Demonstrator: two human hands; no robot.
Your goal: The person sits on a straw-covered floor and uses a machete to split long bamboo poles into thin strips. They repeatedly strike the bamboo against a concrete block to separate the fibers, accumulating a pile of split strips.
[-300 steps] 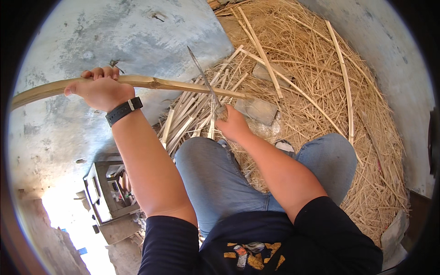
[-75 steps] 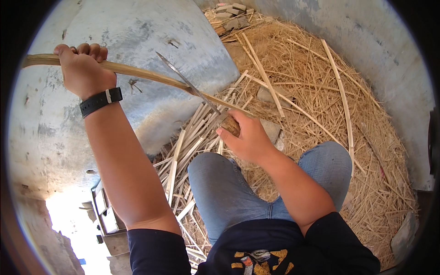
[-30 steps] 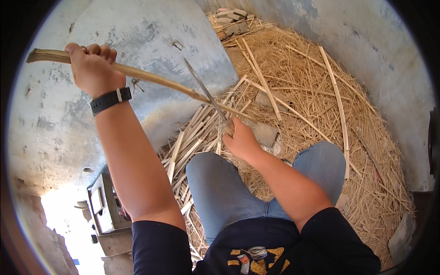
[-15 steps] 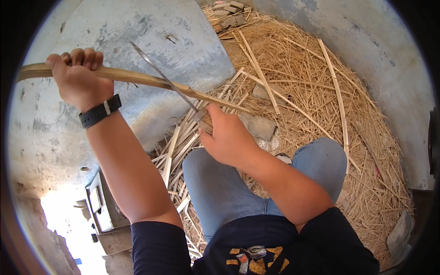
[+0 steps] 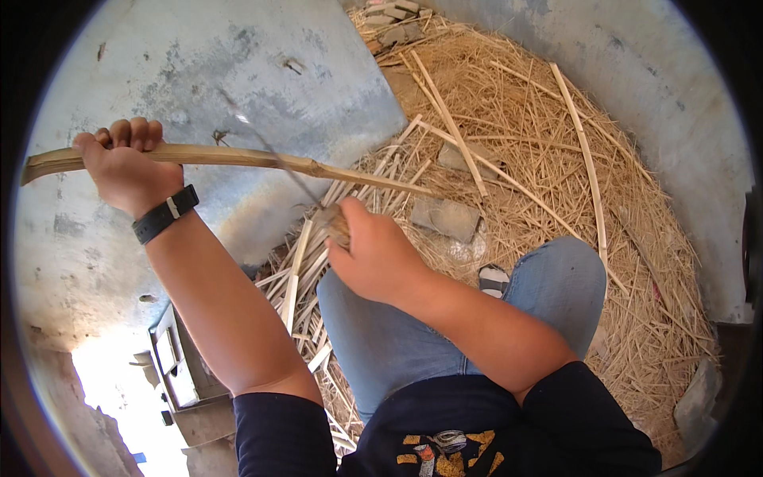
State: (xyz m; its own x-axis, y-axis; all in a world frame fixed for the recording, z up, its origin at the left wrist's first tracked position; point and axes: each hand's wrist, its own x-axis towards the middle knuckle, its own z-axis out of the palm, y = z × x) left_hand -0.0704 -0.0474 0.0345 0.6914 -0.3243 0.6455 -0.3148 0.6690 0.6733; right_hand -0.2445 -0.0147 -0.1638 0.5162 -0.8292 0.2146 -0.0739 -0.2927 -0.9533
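Observation:
My left hand (image 5: 131, 163), with a dark watch band at the wrist, is closed around a long split bamboo strip (image 5: 238, 157). From the far left the strip runs rightward and slopes down to its thin end near a grey brick. My right hand (image 5: 373, 246) grips the wooden handle of a knife (image 5: 296, 181). Its long narrow blade points up and to the left, blurred toward the tip. The blade crosses the strip near a joint; whether it touches there I cannot tell.
Shavings and thin split strips (image 5: 509, 183) cover the floor. A brick (image 5: 447, 219) lies ahead of my knees. Longer slats (image 5: 580, 151) lie to the right, more bricks (image 5: 397, 20) at the back. A blue-grey wall (image 5: 199, 63) stands at the left, another at the right.
My right hand and the knife have moved down and slightly left. My left hand has dropped a little with the strip, which now lies flatter.

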